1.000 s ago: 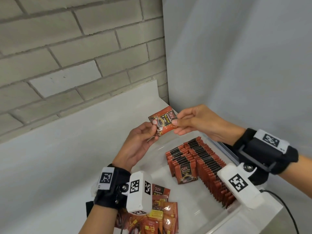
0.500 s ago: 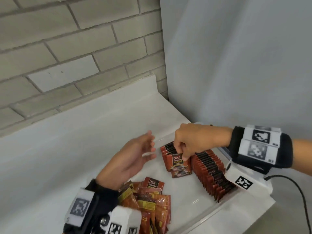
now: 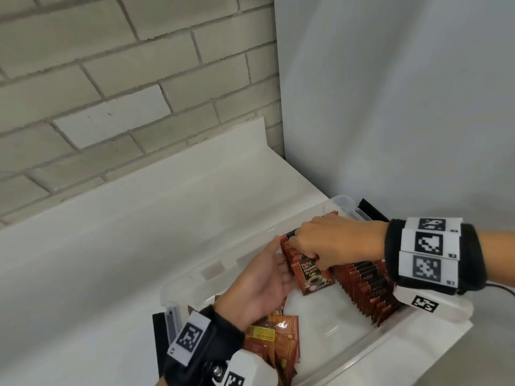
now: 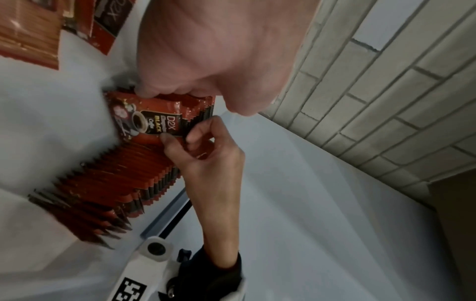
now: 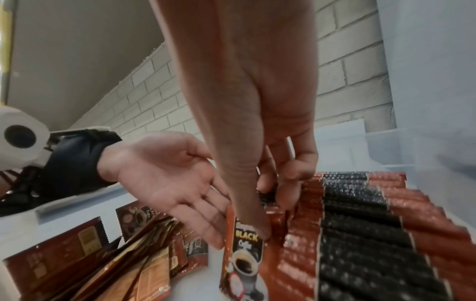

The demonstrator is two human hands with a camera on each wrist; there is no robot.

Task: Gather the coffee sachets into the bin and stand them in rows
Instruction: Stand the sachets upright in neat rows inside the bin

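Right hand (image 3: 333, 240) pinches the top edge of the front sachet (image 3: 312, 275) standing upright at the near end of a short row (image 3: 291, 247) in the clear bin (image 3: 362, 346). Left hand (image 3: 262, 285), fingers straight and spread, presses flat against that row's left side. A longer row (image 3: 367, 291) stands just to the right; loose sachets (image 3: 276, 341) lie piled at the bin's near left.
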